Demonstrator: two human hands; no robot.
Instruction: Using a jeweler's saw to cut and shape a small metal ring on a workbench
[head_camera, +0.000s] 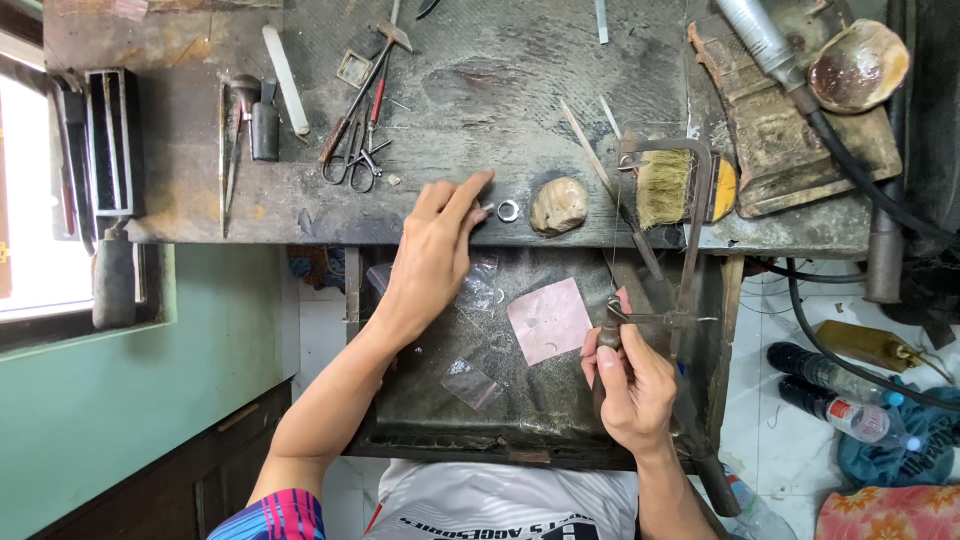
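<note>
My left hand (438, 240) reaches up to the front edge of the dark workbench (480, 100), its fingertips touching a small metal piece beside a silver ring (508, 210). Whether the fingers pinch that piece is unclear. My right hand (630, 385) is closed around the handle of a jeweller's saw (690, 240), whose metal frame rises toward the bench edge. A tan lump (559, 205) lies just right of the ring.
A metal tray (420, 400) under the bench holds a pink paper (549, 318) and small plastic bags (471, 383). On the bench lie scissors (350, 165), a small hammer (378, 60), a brush (665, 185) and a shell dish (858, 65). Bottles (840, 395) stand on the floor at right.
</note>
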